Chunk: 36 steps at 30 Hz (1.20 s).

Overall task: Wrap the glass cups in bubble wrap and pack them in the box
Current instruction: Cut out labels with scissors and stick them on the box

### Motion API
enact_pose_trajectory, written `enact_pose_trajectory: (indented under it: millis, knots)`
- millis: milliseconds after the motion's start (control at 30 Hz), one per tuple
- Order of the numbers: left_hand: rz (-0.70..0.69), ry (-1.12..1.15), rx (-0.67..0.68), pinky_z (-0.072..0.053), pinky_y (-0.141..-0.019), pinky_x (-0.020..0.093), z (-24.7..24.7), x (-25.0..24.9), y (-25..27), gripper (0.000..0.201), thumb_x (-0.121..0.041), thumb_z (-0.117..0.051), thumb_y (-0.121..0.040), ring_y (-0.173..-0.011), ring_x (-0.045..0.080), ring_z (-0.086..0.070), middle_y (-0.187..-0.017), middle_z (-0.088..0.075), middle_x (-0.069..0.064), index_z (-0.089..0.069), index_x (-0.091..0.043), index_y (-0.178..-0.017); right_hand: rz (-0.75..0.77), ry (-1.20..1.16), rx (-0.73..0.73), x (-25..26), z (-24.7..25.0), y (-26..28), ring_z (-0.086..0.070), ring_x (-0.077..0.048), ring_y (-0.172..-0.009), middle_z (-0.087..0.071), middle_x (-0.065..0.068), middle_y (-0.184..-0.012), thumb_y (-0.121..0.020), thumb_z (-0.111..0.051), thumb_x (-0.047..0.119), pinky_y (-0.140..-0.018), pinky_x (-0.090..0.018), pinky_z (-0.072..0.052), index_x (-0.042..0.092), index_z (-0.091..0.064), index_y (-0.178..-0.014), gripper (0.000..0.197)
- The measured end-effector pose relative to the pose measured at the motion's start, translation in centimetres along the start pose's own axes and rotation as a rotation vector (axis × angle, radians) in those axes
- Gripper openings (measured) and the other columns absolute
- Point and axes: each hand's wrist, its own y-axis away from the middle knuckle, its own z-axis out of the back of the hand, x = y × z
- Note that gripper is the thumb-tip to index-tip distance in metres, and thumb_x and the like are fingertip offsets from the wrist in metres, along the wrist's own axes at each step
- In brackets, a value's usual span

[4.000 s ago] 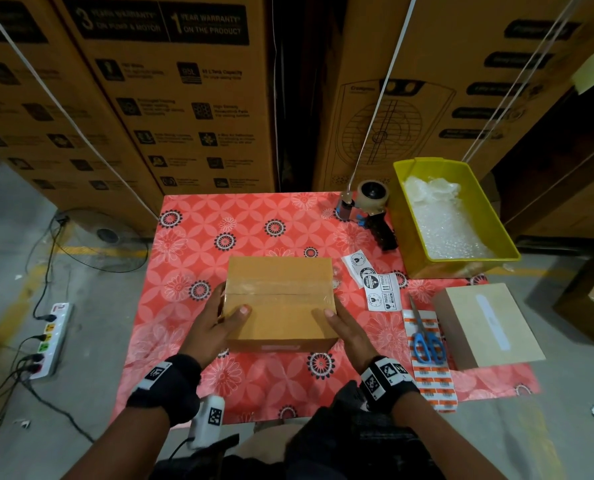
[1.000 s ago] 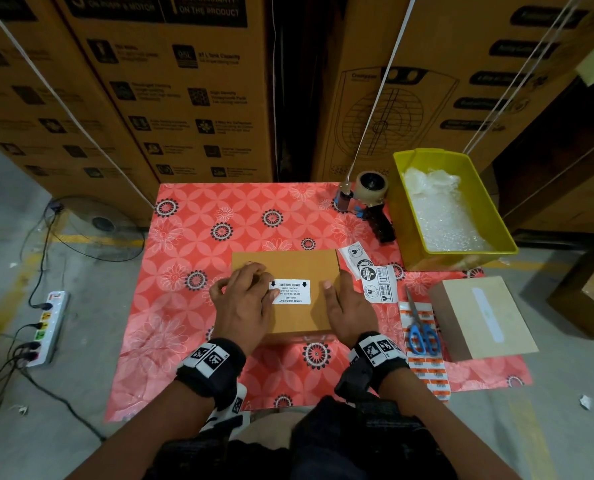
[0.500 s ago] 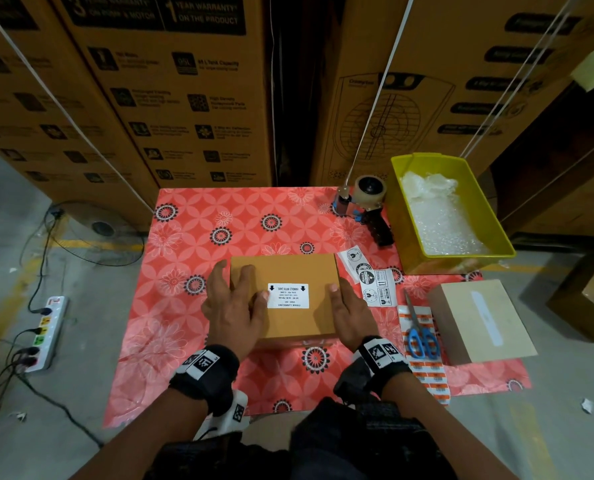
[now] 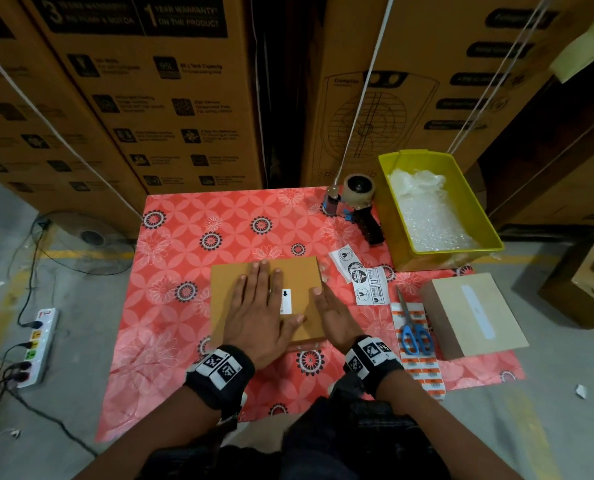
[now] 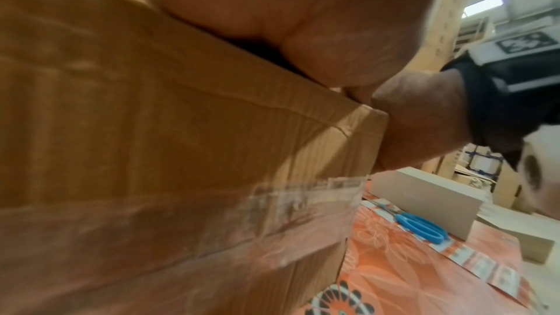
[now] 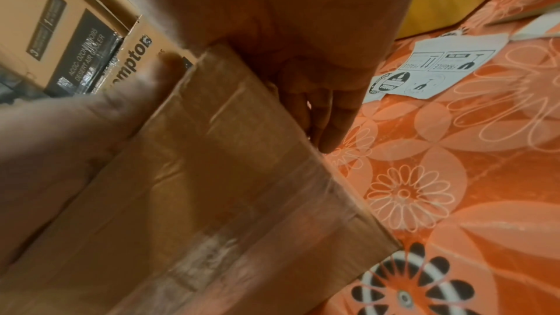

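A person's left hand lies flat, fingers straight, on top of the closed brown box at the middle of the red floral cloth, half covering its white label. The right hand rests open against the box's right side. Only the wrist views show clear tape across the box's side. The head view counts one tape dispenser, one yellow bin of bubble wrap, one pair of blue scissors and one second, paler box.
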Motion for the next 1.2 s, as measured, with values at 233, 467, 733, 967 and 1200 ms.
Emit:
enact_pose_trajectory:
  millis: [233, 467, 733, 967, 1200]
  knots:
    - [-0.147, -0.079, 0.006, -0.003, -0.129, 0.063, 0.0, -2.5, -1.0, 0.112, -0.091, -0.014, -0.093, -0.162, 0.035, 0.019, -0.175, 0.016, 0.019, 0.001, -0.011, -0.169, -0.034, 0.081, 0.041, -0.1, 1.3, 0.0, -0.031, -0.026, -0.156, -0.030, -0.001, -0.171, -0.106, -0.025, 0.068, -0.120, -0.036, -0.022, 0.034, -0.023, -0.166, 0.069]
    - [-0.146, -0.104, -0.016, -0.005, -0.124, 0.073, 0.0, -4.1, -1.4, 0.105, -0.094, -0.024, -0.089, -0.159, 0.052, 0.015, -0.173, 0.007, 0.030, -0.005, -0.030, -0.170, -0.100, 0.191, 0.027, -4.9, 4.0, 0.3, -0.050, -0.026, -0.144, -0.051, -0.007, -0.158, -0.108, -0.038, 0.062, -0.121, -0.044, -0.036, 0.022, -0.049, -0.157, 0.064]
    - [-0.069, -0.114, -0.016, -0.006, -0.124, 0.073, -0.3, -7.0, -2.7, 0.097, -0.071, -0.037, -0.093, -0.159, 0.054, 0.011, -0.172, 0.004, 0.033, -0.014, -0.018, -0.170, -0.125, 0.398, -0.453, -8.5, 10.9, -3.2, -0.073, -0.038, -0.105, -0.077, -0.019, -0.114, -0.093, -0.065, 0.011, -0.094, -0.043, -0.057, 0.010, -0.076, -0.115, 0.024]
    - [0.030, -0.120, 0.009, -0.007, -0.124, 0.071, -0.1, -7.3, -3.2, 0.104, -0.057, -0.050, -0.078, -0.160, 0.052, 0.005, -0.173, -0.004, 0.031, -0.024, -0.011, -0.168, -0.131, 0.379, -0.535, -8.4, 14.4, -7.6, -0.072, -0.035, -0.106, -0.076, -0.016, -0.112, -0.084, -0.077, 0.010, -0.089, -0.039, -0.057, 0.006, -0.066, -0.127, 0.044]
    - [0.077, -0.128, -0.013, -0.009, -0.125, 0.071, -0.1, -6.9, -2.5, 0.105, -0.050, -0.050, -0.072, -0.161, 0.050, 0.005, -0.173, -0.001, 0.030, -0.029, -0.008, -0.166, -0.134, 0.435, -0.492, -9.6, 14.3, -10.0, -0.066, -0.040, -0.112, -0.067, -0.020, -0.121, -0.079, -0.084, 0.010, -0.092, -0.042, -0.055, 0.004, -0.058, -0.126, 0.054]
